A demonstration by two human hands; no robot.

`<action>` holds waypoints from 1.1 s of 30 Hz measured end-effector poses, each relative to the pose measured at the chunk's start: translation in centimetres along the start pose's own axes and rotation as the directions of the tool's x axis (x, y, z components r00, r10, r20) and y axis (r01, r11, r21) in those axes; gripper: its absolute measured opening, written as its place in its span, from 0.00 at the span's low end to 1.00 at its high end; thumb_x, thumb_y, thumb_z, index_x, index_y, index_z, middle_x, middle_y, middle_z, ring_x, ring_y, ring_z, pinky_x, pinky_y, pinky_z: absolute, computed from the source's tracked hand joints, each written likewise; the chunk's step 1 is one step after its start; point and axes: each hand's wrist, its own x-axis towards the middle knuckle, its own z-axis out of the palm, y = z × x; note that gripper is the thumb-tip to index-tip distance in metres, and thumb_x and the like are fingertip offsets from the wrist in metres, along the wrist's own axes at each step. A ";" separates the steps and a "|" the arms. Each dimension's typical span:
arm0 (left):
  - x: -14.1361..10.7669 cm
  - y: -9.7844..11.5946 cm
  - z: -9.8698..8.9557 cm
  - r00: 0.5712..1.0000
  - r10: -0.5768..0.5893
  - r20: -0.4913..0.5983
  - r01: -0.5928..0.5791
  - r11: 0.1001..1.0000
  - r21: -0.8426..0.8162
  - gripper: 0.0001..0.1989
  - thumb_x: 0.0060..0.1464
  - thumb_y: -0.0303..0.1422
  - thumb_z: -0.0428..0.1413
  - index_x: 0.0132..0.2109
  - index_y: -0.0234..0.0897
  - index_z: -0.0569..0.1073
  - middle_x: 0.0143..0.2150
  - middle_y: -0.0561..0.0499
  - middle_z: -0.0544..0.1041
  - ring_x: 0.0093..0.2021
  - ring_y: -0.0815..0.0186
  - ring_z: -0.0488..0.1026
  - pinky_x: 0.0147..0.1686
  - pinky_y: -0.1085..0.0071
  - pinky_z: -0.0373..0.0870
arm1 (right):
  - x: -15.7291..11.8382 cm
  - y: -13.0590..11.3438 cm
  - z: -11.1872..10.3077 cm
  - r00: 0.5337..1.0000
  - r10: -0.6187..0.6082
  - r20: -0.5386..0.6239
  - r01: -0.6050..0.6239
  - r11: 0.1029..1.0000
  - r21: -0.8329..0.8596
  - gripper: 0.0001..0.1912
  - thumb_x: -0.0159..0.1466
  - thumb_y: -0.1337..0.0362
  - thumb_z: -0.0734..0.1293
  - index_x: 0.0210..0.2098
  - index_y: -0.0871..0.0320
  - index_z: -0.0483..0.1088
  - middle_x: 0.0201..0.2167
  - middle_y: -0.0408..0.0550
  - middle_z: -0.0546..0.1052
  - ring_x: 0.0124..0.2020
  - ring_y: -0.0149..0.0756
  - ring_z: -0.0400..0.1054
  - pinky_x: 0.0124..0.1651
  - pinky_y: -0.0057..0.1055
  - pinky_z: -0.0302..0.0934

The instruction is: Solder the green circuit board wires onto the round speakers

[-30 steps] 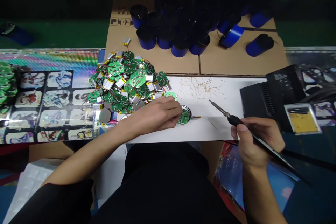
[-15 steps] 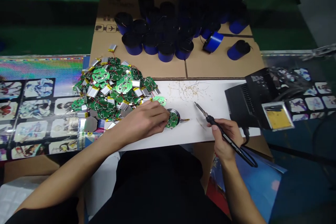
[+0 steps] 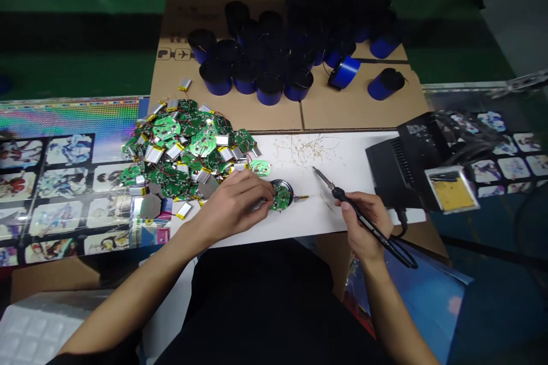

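My left hand (image 3: 244, 202) is closed, its fingertips pinched at the left edge of a round green circuit board (image 3: 282, 197). That board lies in a dark ring-shaped part on the white sheet; what the fingertips grip is hidden. A short wire with a yellow end (image 3: 301, 197) sticks out to the board's right. My right hand (image 3: 367, 222) is wrapped round a black soldering iron (image 3: 359, 215), whose metal tip points up and left, clear of the board. To the left lies a heap of green boards (image 3: 188, 145) with silver battery packs.
Blue and black cylinders (image 3: 269, 89) stand on cardboard (image 3: 334, 111) at the back. A black soldering station (image 3: 387, 165) with a yellow sponge (image 3: 452, 190) is at the right. Wire scraps (image 3: 312, 149) lie on the white sheet (image 3: 252, 232). Printed picture sheets (image 3: 64, 182) cover the left.
The view has shifted slightly. My left hand stays at the board's left edge, its fingers slightly moved. My right hand still holds the iron, a little farther left in view.
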 end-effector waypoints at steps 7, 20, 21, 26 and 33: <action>-0.4 0.2 1.1 0.998 0.001 -0.065 0.001 0.999 0.037 0.02 0.70 0.26 0.57 0.47 0.37 0.74 0.46 0.46 0.83 0.47 0.61 0.77 0.52 0.61 0.71 | 0.4 -0.8 0.2 1.000 -0.007 -0.018 0.008 0.999 0.036 0.11 0.67 0.56 0.77 0.43 0.55 0.77 0.35 0.46 0.84 0.36 0.39 0.84 0.42 0.35 0.79; -1.1 -0.5 2.0 0.992 0.011 -0.127 -0.009 1.000 0.015 0.04 0.71 0.27 0.59 0.50 0.37 0.74 0.46 0.47 0.83 0.49 0.62 0.77 0.53 0.62 0.72 | -1.6 -6.3 6.0 0.887 -0.398 0.236 0.410 0.912 -0.002 0.25 0.65 0.64 0.79 0.58 0.51 0.71 0.56 0.55 0.83 0.57 0.53 0.79 0.59 0.56 0.74; -1.2 -0.5 2.0 0.992 0.011 -0.126 -0.009 1.000 0.023 0.03 0.71 0.27 0.59 0.50 0.37 0.74 0.47 0.47 0.83 0.49 0.62 0.76 0.53 0.62 0.72 | -1.5 -6.3 6.6 0.875 -0.418 0.246 0.435 0.900 -0.017 0.27 0.64 0.65 0.80 0.58 0.51 0.70 0.55 0.56 0.83 0.56 0.53 0.79 0.58 0.56 0.74; -1.1 -0.4 1.9 0.990 0.082 -0.118 -0.061 0.983 0.173 0.03 0.72 0.28 0.58 0.51 0.37 0.75 0.52 0.44 0.83 0.52 0.59 0.73 0.56 0.60 0.71 | 0.2 -5.9 7.0 0.856 -0.393 0.336 0.400 0.915 0.052 0.24 0.67 0.69 0.76 0.59 0.49 0.68 0.56 0.54 0.81 0.57 0.49 0.77 0.59 0.53 0.74; 0.9 -0.8 0.4 0.983 0.182 0.038 -0.185 0.933 0.308 0.05 0.74 0.30 0.56 0.51 0.37 0.76 0.53 0.48 0.84 0.52 0.57 0.71 0.50 0.61 0.67 | 4.0 -5.4 6.2 0.769 -0.375 0.517 0.313 0.927 0.206 0.20 0.70 0.69 0.73 0.58 0.47 0.68 0.62 0.52 0.79 0.65 0.45 0.74 0.67 0.50 0.70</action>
